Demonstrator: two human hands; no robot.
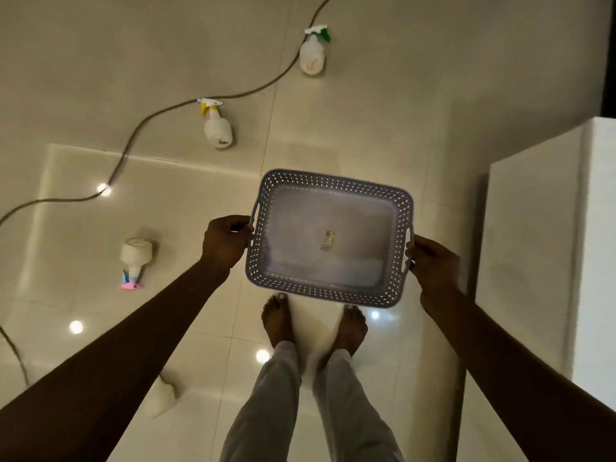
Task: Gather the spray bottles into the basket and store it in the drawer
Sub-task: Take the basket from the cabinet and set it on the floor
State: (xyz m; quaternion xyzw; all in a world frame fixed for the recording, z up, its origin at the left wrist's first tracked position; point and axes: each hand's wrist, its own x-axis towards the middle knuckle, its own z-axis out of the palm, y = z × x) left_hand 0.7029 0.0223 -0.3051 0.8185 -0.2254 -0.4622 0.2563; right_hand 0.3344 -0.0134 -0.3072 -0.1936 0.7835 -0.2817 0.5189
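Note:
I hold a grey perforated basket (336,183) level above the floor in front of my feet. My left hand (225,242) grips its left handle and my right hand (431,266) grips its right handle. The basket has nothing in it but a small label on its bottom. Three white spray bottles lie on the tiled floor: one with a green trigger (312,54) far ahead, one with a yellow trigger (216,126) nearer, and one with a pink and blue trigger (135,260) to my left. Part of another white bottle (163,396) shows under my left forearm.
A dark cable (140,128) snakes across the floor from the top past the yellow-trigger bottle to the left edge. A white cabinet (540,255) stands at the right. My bare feet (313,320) stand on the glossy tiles below the basket.

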